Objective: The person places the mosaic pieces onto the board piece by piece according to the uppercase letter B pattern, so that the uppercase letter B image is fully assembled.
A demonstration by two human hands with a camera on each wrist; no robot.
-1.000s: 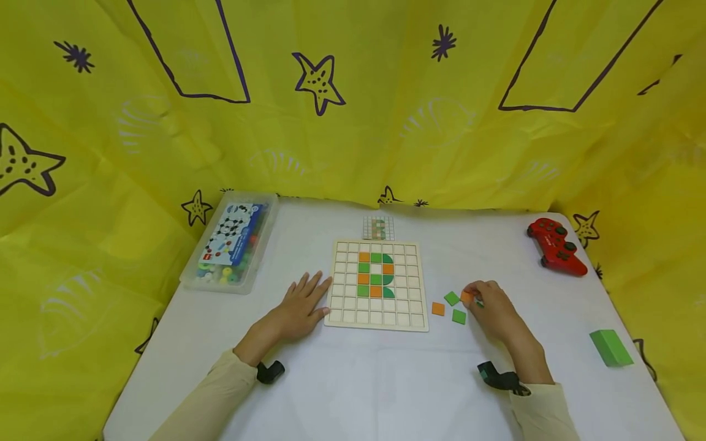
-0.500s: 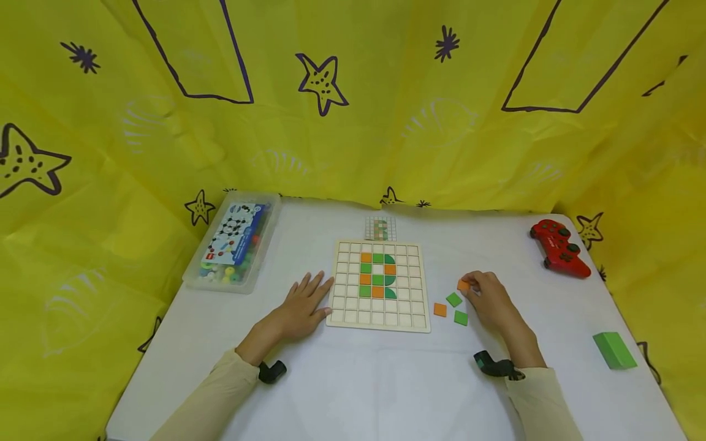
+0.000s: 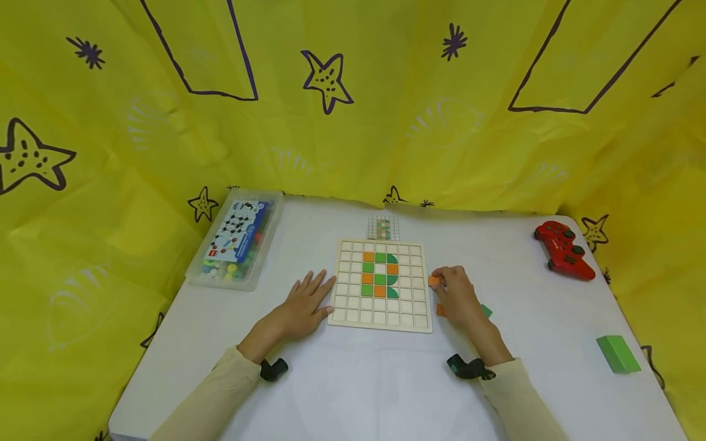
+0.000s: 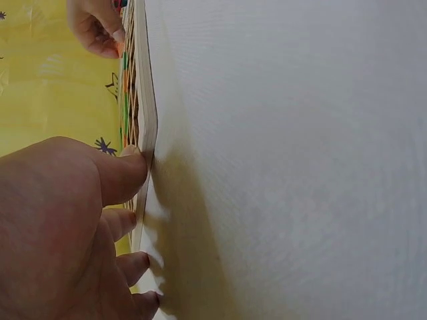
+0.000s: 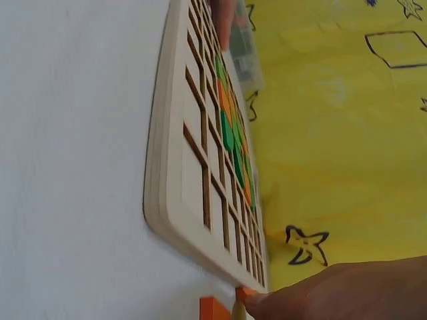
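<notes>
A wooden grid board [image 3: 410, 291] lies mid-table, its inset orange and green square tiles and dark green rounded pieces forming an R-like pattern. My left hand [image 3: 302, 309] rests at the board's left edge with fingers spread; the left wrist view shows the thumb [image 4: 127, 175] against that edge. Between thumb and fingertips, my right hand [image 3: 455, 297] pinches an orange square tile [image 3: 434, 281] right at the board's right edge. Beside it lie another orange tile [image 3: 440, 310] and a green tile [image 3: 486, 311], both partly covered by the right hand.
Behind the board lies a small pattern card [image 3: 383, 228]. A clear plastic box [image 3: 234, 242] of colored beads sits back left. A red game controller [image 3: 564, 250] and a green block [image 3: 618, 353] are at the right. Yellow curtain [image 3: 353, 153] surrounds the table.
My right hand has carried the orange tile up and left, from the loose tiles to the board's right edge. The left hand stays put; the head view has shifted slightly.
</notes>
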